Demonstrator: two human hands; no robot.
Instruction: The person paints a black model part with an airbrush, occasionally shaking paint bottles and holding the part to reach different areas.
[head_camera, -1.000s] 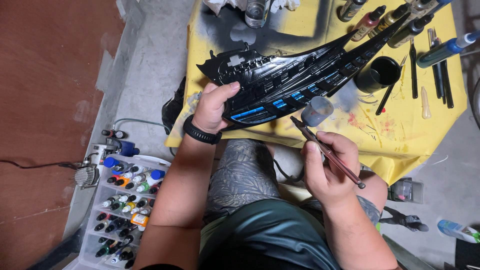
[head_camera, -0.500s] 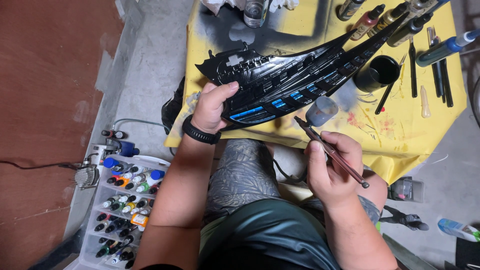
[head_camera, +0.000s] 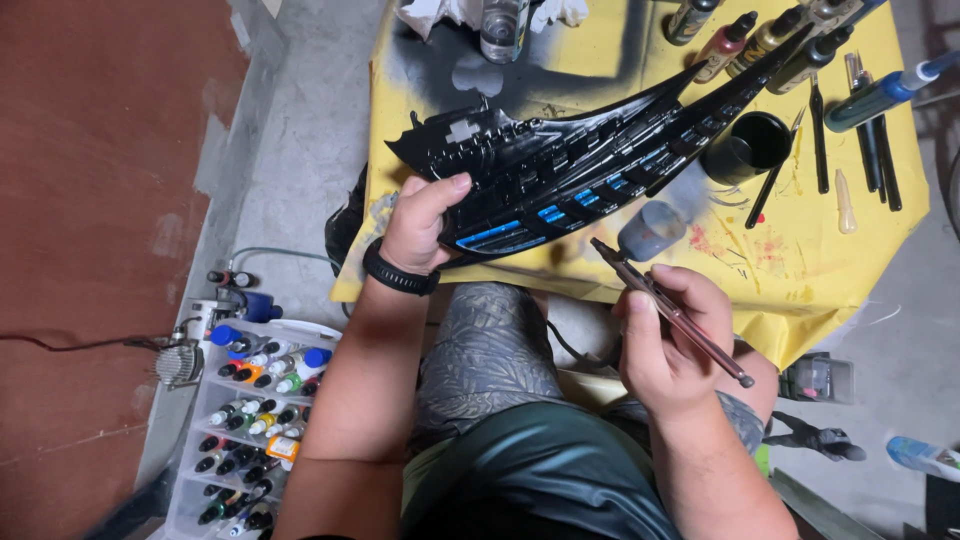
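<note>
The left hand (head_camera: 418, 225) grips the near edge of a long black hull (head_camera: 570, 170), fingers clenched around it, holding it tilted over the yellow counter (head_camera: 800, 250). The right hand (head_camera: 668, 340) pinches a thin brush (head_camera: 668, 308), its tip just beside the hull's blue-marked lower edge. A black cup (head_camera: 748, 146) stands near the hull. A rack of paint bottles (head_camera: 250, 420) sits on the floor at the left.
</note>
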